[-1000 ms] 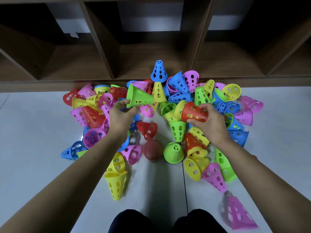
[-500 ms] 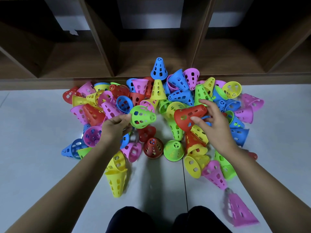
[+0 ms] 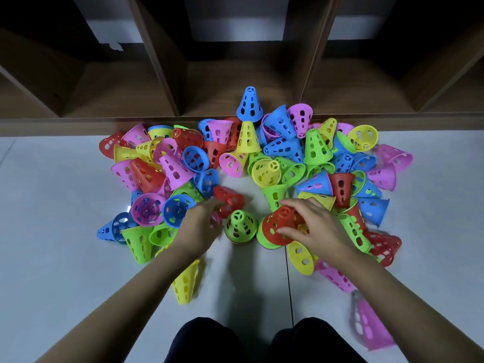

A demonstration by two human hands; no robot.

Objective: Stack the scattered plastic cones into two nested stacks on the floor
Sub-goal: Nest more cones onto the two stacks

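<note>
Mid-floor, green cone point(image 3: 239, 226) upright; left hand point(image 3: 201, 229) loose-fingered beside it, holding nothing; right hand point(image 3: 315, 230) grips red cone point(image 3: 278, 227); scattered cones point(image 3: 175, 170) crowd close all round.

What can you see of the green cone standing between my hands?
The green cone is bright plastic, with oval holes down its wall and a spoked ring at its narrow tip. It stands upright, tip up, nested over a lower cone whose red rim shows beneath, on the floor. The left hand is close beside it; contact is unclear.
</note>
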